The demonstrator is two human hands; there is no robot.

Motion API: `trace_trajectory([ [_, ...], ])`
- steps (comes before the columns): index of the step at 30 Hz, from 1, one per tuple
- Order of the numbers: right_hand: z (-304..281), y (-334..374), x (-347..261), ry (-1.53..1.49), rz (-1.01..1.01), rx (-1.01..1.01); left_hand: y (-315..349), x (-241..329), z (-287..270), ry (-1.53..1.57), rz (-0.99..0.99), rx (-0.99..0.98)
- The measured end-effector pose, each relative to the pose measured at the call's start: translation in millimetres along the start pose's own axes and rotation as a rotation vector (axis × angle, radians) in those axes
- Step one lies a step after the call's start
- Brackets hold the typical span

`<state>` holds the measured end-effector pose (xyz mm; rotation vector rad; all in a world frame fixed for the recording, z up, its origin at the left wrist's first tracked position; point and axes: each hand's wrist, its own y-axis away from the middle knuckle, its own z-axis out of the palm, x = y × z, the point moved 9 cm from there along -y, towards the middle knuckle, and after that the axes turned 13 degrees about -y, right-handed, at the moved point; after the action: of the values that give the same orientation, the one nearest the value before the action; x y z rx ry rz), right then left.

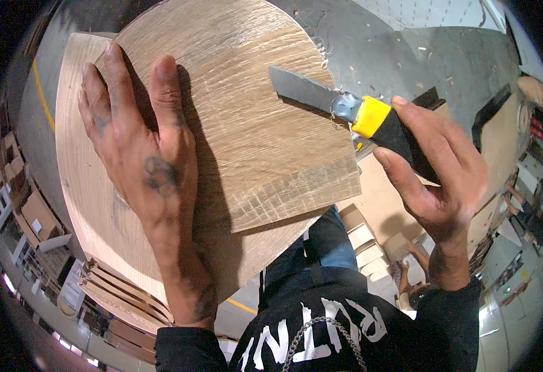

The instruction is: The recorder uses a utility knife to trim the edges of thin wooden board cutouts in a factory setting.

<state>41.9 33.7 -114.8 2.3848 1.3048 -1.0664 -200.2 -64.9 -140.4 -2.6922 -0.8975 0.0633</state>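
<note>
My left hand [144,142] lies flat with its fingers spread, pressing on a wood-grain panel [246,118] that has a curved far edge. Beneath it sits another wood-grain panel [79,155], its rounded side reaching out to the left. Between thumb and fingers, my right hand [445,161] grips a knife [305,88] by its black handle with a yellow collar. The wide grey blade points left over the right part of the upper panel. Thin frayed shavings [323,53] hang along that panel's upper right edge.
Stacked curved boards [122,294] stand below the panels at lower left. Cardboard boxes [39,214] line the far left. Small scraps litter the grey floor [376,56]. At right are brown boards [386,204], and another person's arms [411,273] show near my right forearm.
</note>
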Motion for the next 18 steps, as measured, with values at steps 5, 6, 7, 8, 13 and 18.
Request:
trace_trajectory([
  [5,1,-6,4,0.013,0.004,-0.012,-1,3,5,-0.042,0.01,-0.037],
  [6,-1,-6,1,0.023,0.001,-0.012,-2,2,1,-0.043,0.008,-0.032],
  [7,-3,-4,-2,0.023,-0.003,-0.011,-2,1,-2,-0.04,-0.016,-0.036],
  [8,-2,0,-2,0.018,0.017,-0.027,-2,-1,-1,-0.033,-0.042,-0.046],
  [13,-4,17,-3,0.009,0.034,0.015,-4,2,1,-0.049,-0.02,-0.027],
  [18,-4,19,-1,-0.003,0.043,0.008,-1,-2,4,-0.004,-0.021,-0.001],
])
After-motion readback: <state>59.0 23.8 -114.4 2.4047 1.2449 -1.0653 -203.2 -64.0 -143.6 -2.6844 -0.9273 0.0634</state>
